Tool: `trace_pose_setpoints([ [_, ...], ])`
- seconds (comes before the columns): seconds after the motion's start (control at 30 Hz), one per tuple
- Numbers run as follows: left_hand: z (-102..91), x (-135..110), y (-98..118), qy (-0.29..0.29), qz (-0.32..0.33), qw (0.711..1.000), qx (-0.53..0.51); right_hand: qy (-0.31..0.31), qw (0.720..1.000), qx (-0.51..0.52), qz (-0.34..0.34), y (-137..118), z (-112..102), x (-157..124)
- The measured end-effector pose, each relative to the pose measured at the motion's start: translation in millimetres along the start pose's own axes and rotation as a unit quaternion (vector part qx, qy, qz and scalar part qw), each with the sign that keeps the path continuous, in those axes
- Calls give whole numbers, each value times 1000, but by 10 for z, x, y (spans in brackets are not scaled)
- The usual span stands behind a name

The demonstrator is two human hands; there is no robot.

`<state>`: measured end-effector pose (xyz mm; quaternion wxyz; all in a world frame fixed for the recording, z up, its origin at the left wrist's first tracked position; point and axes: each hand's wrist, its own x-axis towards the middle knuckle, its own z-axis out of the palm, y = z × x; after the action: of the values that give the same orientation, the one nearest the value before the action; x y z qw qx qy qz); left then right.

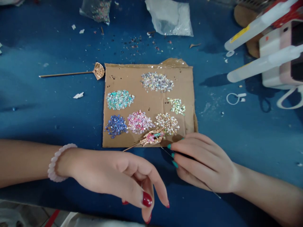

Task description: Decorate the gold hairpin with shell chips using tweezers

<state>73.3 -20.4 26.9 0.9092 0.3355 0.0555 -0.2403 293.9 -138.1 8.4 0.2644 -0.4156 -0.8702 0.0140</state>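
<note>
A brown cardboard sheet lies on the blue table and carries several small heaps of glittering chips: silver, teal, blue, pink and gold. A gold hairpin with pink and teal chips on its head rests at the sheet's front edge. My right hand, with teal nails, is closed on a thin needle-like tool whose tip points at the hairpin. My left hand, with red nails and a pale bead bracelet, hovers just in front of the hairpin's stem, fingers loosely curled and apart, holding nothing.
A second gold fan-headed hairpin lies left of the cardboard. Two plastic bags of chips sit at the back. White glue tubes and a pink-white device crowd the right. Loose chips and scraps dot the table.
</note>
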Motion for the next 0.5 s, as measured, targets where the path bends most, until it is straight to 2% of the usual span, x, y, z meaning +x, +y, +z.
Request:
trace_pose_setpoints([
  [0.2,2,9,-14,0,7,1000,9,13,1000,6,6,16,-27,18],
  [0.5,7,-2,-19,5,12,1000,10,-2,1000,30,-2,17,-49,2],
])
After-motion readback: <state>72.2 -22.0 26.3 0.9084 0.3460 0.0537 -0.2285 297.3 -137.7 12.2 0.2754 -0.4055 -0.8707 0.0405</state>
